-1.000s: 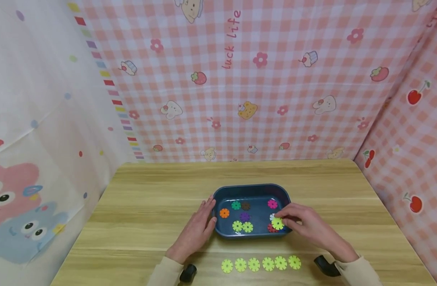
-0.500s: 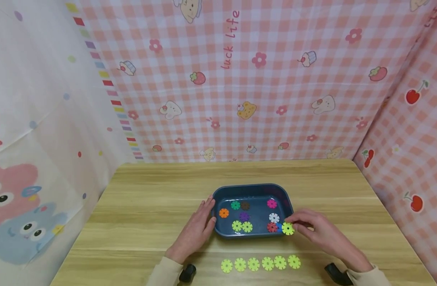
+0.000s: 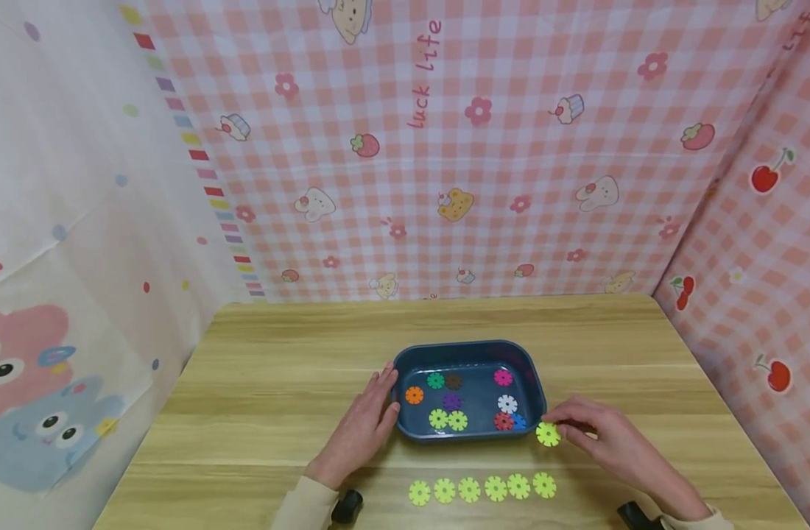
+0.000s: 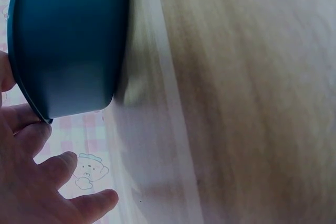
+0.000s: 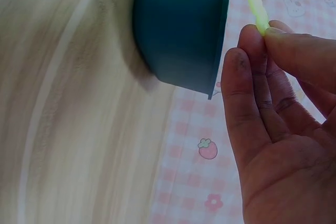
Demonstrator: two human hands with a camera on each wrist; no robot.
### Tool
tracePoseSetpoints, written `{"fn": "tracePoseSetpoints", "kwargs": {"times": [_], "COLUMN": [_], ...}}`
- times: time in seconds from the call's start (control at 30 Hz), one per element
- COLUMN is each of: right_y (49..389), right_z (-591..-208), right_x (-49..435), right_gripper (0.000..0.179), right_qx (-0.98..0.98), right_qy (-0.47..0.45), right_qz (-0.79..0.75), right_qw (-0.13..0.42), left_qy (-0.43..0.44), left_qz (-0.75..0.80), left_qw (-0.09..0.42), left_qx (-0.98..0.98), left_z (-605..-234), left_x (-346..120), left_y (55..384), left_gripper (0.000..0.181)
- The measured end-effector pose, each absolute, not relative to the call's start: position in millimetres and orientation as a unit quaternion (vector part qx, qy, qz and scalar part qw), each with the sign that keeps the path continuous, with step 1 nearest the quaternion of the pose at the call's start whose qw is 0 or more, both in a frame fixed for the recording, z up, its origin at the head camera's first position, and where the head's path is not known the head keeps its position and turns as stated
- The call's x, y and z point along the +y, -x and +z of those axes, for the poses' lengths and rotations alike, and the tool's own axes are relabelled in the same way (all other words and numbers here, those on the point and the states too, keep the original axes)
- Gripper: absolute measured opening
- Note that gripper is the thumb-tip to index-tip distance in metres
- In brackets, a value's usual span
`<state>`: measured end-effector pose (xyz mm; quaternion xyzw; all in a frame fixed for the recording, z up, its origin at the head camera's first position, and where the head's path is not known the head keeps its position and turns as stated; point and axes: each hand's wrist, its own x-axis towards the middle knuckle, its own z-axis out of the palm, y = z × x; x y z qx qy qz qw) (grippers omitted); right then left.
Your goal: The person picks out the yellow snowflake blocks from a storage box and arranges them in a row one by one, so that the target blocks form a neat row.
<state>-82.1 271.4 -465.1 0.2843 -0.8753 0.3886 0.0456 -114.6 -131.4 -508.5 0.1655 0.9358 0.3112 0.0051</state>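
A dark blue rectangular basin (image 3: 467, 436) stands on the table. Against its left rim rests my left hand (image 3: 358, 427), fingers extended; the left wrist view shows the fingertips at the rim. My right hand (image 3: 600, 438) pinches a yellow-green notched plastic disc (image 3: 548, 434) between thumb and fingers, just outside the basin's front right corner. Edge-on, the same disc (image 5: 256, 8) shows in the right wrist view. Inside the basin lie two more yellow-green discs, an orange disc (image 3: 414, 395), a white disc (image 3: 507, 403), a red disc (image 3: 504, 421) and several in other colours.
Nearer the person, a row of several yellow-green discs (image 3: 469, 489) lies flat on the wooden table (image 3: 279, 368). Pink checked cloth (image 3: 405, 184) hangs behind the table, with patterned cloth on both sides. Black straps sit at both wrists.
My right hand has lifted the yellow-green disc out over the basin's right rim, moving right and toward the person. The white disc is uncovered. My left hand stays at the rim.
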Motion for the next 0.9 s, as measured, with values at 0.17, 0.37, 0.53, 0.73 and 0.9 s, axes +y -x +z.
{"fn": "tracePoseSetpoints", "kwargs": {"times": [0.17,0.37,0.53,0.73,0.9], "right_y": [80,77,75,73,70], "right_z": [-467,-473,-476,-483,-490], "right_x": [277,282,286,292,295], "right_gripper": [0.025,0.027,0.026,0.025,0.025], "right_qx": [-0.879,-0.878,-0.883,-0.882,-0.879], "right_qy": [-0.276,-0.291,-0.275,-0.276,-0.276], "right_qz": [0.388,0.376,0.38,0.382,0.389], "right_qw": [0.029,0.056,0.033,0.025,0.019], "left_qy": [-0.165,-0.166,-0.166,-0.164,-0.166], "left_qz": [0.311,0.311,0.309,0.311,0.31], "left_qw": [0.004,0.002,0.003,0.003,0.002], "left_qx": [0.936,0.936,0.937,0.936,0.936], "left_z": [-509,-510,-510,-511,-511], "left_x": [-131,-131,-132,-132,-131], "left_y": [115,115,115,115,115], "left_gripper": [0.056,0.057,0.057,0.056,0.056]}}
